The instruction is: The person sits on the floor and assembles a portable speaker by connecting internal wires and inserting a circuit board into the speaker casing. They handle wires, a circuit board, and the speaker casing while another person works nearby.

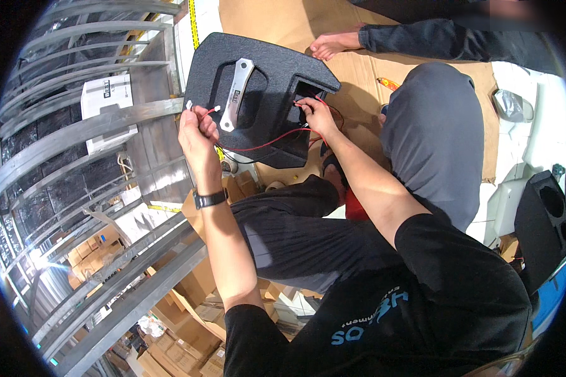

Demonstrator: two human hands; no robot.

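A black textured speaker cabinet (280,66) lies in front of me, a silver metal handle (236,94) across its recess. My left hand (198,130), wearing a dark wristwatch, is closed on thin red and black wires (264,146) by the cabinet's left edge. Small white connectors (217,109) stick out from those fingers. The wires sag across the cabinet toward its right side. At the rectangular opening (305,89) there, my right hand (317,116) pinches a red wire, with fingertips at the opening's edge. The wires' inner ends are hidden.
Brown cardboard (264,22) covers the floor. A grey metal rack (75,141) with a white box (107,103) stands left. Another person's bare foot (333,45) is at the top right. An orange object (388,83) lies by my knee; a black cabinet (541,213) stands far right.
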